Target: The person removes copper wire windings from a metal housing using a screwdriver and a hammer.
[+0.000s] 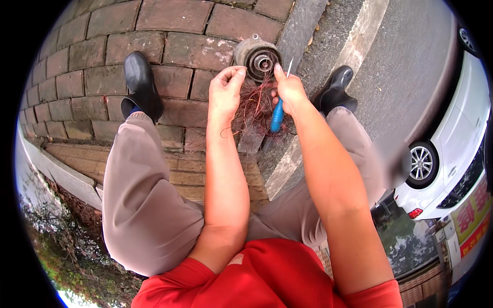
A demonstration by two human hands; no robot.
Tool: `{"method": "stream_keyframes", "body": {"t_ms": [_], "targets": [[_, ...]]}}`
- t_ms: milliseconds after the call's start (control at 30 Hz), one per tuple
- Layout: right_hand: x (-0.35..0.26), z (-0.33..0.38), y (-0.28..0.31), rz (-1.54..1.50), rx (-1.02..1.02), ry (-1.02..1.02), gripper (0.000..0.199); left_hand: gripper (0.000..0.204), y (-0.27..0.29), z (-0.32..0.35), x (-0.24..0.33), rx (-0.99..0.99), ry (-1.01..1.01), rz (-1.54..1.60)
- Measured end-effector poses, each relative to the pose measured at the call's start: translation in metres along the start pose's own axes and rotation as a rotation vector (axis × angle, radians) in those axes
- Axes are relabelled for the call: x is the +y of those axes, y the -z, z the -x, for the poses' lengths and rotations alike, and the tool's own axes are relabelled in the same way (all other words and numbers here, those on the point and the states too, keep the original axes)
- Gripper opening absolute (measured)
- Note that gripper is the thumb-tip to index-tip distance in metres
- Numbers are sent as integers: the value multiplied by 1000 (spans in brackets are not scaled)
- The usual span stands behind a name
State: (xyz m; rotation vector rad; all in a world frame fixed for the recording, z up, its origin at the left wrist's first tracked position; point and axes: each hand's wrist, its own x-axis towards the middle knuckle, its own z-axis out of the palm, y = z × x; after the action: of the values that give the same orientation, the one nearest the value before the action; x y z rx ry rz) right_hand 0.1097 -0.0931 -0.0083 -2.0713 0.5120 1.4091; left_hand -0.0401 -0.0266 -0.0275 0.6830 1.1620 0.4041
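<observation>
A round metal housing (248, 50), grey with a dark ring and a bore in its middle, stands on the paving between my feet. My left hand (226, 92) is at its left side, thumb and fingers pinched together; whatever lies between the fingertips is too fine to make out. At the housing's lower right, my right hand (290, 93) is closed around a blue-handled screwdriver (277, 117), its thin shaft pointing up and away. The right thumb reaches the housing's rim. A tangle of thin reddish copper wire (251, 105) spreads below the housing, between my hands.
Brick paving (174, 18) meets a grey kerb strip (303, 25), with the asphalt road (405, 56) and a painted white line (365, 25) beyond it. My black boots (139, 77) flank the work. A white car (462, 113) stands on the right.
</observation>
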Motion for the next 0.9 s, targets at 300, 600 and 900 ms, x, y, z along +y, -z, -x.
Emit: {"method": "stream_keyframes", "body": {"t_ms": [300, 600, 900], "targets": [[1, -8, 5, 33, 9, -25, 41, 24, -38, 9, 7, 158, 135, 311], [2, -15, 17, -116, -87, -98, 40, 27, -65, 33, 39, 13, 44, -83], [3, -18, 22, -280, -210, -131, 41, 23, -44, 28, 82, -229, 90, -24]]}}
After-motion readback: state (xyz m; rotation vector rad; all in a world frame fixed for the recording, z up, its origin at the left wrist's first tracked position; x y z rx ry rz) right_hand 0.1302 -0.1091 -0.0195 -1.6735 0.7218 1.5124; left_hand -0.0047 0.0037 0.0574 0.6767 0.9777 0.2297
